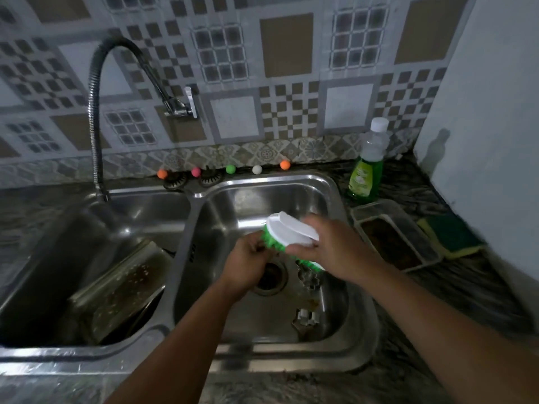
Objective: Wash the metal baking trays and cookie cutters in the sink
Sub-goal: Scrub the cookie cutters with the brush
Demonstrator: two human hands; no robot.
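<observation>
Over the right sink basin [329,196] my right hand [332,249] grips a white-topped scrub brush with green bristles [288,231]. My left hand [248,258] is curled against the bristles and holds something small that I cannot make out. On the basin floor lie a flower-shaped metal cookie cutter [309,279] and another cutter [304,317], near the drain [269,277]. In the left basin, dirty metal baking trays [122,290] lean against each other. A soiled loaf tin [393,240] sits on the counter at the right.
A flexible faucet hose [94,112] arcs over the left basin. A green dish soap bottle [367,167] stands behind the right basin. A yellow-green sponge [449,237] lies beside the loaf tin. Small coloured balls [230,169] line the back ledge.
</observation>
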